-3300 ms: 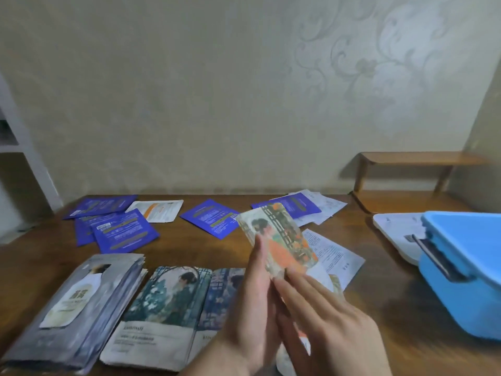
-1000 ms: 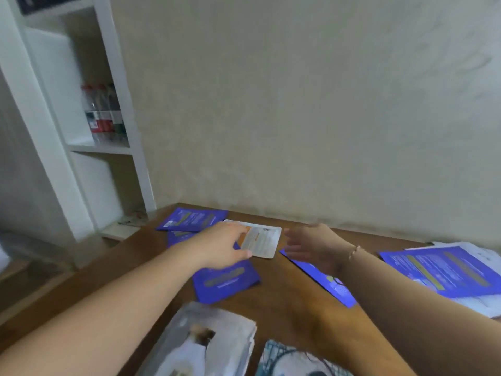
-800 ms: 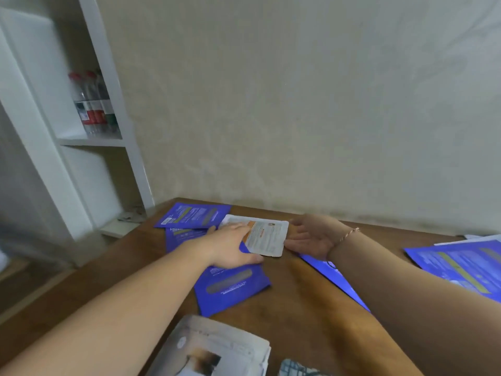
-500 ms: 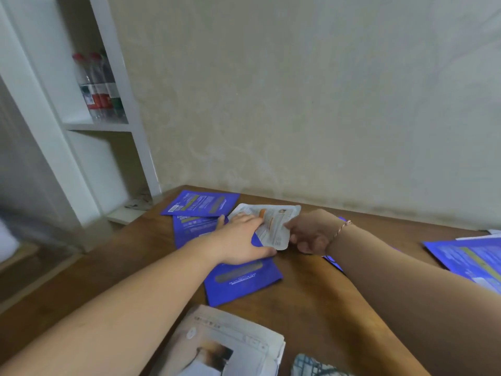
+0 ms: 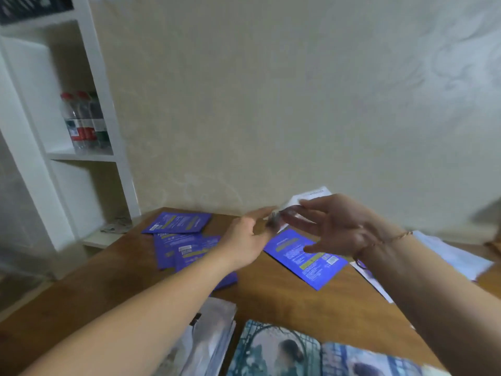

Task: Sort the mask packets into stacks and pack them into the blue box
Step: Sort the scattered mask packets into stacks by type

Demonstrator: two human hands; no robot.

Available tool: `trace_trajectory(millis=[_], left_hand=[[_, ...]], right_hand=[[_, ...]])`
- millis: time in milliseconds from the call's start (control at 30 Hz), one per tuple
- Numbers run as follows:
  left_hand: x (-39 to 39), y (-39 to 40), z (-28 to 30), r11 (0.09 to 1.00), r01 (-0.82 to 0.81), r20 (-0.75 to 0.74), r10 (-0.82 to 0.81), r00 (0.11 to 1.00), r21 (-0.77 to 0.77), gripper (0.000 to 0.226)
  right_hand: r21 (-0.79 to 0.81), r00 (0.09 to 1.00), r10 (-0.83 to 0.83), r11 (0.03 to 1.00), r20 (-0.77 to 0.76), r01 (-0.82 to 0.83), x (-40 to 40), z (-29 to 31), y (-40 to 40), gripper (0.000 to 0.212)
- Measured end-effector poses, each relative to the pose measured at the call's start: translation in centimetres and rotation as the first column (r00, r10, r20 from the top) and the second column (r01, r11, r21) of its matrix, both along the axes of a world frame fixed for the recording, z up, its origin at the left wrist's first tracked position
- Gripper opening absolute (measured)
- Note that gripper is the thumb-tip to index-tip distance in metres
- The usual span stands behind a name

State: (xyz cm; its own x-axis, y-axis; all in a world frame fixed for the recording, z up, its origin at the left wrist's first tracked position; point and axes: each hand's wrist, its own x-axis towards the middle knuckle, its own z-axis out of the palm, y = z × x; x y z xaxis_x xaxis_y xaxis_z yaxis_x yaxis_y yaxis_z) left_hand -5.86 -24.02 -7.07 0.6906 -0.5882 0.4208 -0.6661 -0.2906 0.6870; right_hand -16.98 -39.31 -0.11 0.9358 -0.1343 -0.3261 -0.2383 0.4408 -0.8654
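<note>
The right hand [image 5: 339,232] is raised above the worktop [image 5: 284,297], and its grip is on a white mask packet [image 5: 306,198]: the thumb and the upper fingers pinch the packet's lower end, while the remaining fingers fan out loosely below. The packet stands up from the grip, its far corner showing against the wall; motion blur hides its print. A thin chain bracelet [image 5: 390,238] circles the right wrist, and the forearm runs back to the lower right edge. The left hand [image 5: 244,240] reaches in from the lower left with a long straight forearm, its palm turned inward and its fingers extended and relaxed, the fingertips just beside the packet's lower end; whether they touch it cannot be told. It holds nothing.

Below the two hands, one blue packet [image 5: 303,256] lies flat on the worktop by itself. To the left lies a loose group of blue packets [image 5: 179,234]: one lies apart at the back, and at least three more overlap under the left forearm, the exact count hidden by the arm. White sheets or packets [image 5: 450,253] lie at the right edge, too blurred to count. At the near edge sit a grey stack [image 5: 214,337] and two illustrated packets [image 5: 276,348] side by side. The blue box is out of view. A white shelf unit [image 5: 81,156] at the left holds three bottles [image 5: 84,123].
</note>
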Motion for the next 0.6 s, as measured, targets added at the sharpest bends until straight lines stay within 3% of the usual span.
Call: trace_trajectory(millis=[67, 167, 200, 267, 300, 333, 367, 467, 533, 600], left_hand=[[-3.7, -1.1, 0.8, 0.993, 0.056, -0.105, -0.067, 0.992, -0.105, 0.024], [-8.1, -2.3, 1.7, 0.969, 0.058, -0.304, -0.132, 0.944, -0.24, 0.026], [-9.4, -2.6, 1.9, 0.956, 0.032, -0.403, -0.153, 0.902, -0.292, 0.024], [-11.8, -3.2, 2.1, 0.922, -0.025, -0.618, -0.24, 0.749, -0.388, 0.023], [-13.0, -3.4, 2.2, 0.902, -0.042, -0.698, -0.302, 0.65, -0.43, 0.022], [-14.1, -3.8, 2.1, 0.889, -0.051, -0.749, -0.352, 0.561, -0.455, 0.023], [-15.2, -4.3, 2.0, 0.878, -0.058, -0.784, -0.393, 0.48, -0.476, 0.027], [-18.3, -6.1, 1.3, 0.883, -0.07, -0.851, -0.423, 0.312, -0.465, 0.037], [-20.6, -7.1, 0.5, 0.907, -0.032, -0.876, -0.395, 0.277, -0.419, 0.029], [-22.4, -7.9, -0.5, 0.928, 0.024, -0.876, -0.359, 0.323, -0.372, 0.022]], right_hand=[[-0.027, 0.998, 0.005, 1.0, 0.065, -0.003, -3.6, 1.1, -0.3, 0.014], [-0.247, 0.982, 0.004, 0.968, 0.19, 0.044, -9.6, 2.0, -1.8, 0.013], [-0.372, 0.967, -0.073, 0.914, 0.243, 0.163, -11.6, 1.9, -2.4, 0.016], [-0.603, 0.897, -0.273, 0.668, 0.346, 0.436, -15.6, 0.5, -3.8, 0.02], [-0.678, 0.872, -0.328, 0.549, 0.363, 0.489, -17.3, -0.5, -4.2, 0.018], [-0.724, 0.883, -0.328, 0.509, 0.337, 0.466, -18.9, -1.6, -4.3, 0.017], [-0.74, 0.915, -0.293, 0.543, 0.277, 0.397, -20.3, -2.7, -4.3, 0.02], [-0.587, 0.963, -0.166, 0.766, 0.212, 0.261, -23.7, -5.3, -4.2, 0.018], [-0.526, 0.963, -0.153, 0.813, 0.222, 0.25, -26.1, -6.5, -4.4, 0.021], [-0.423, 0.962, -0.183, 0.87, 0.204, 0.255, -28.4, -7.9, -4.8, 0.024]])
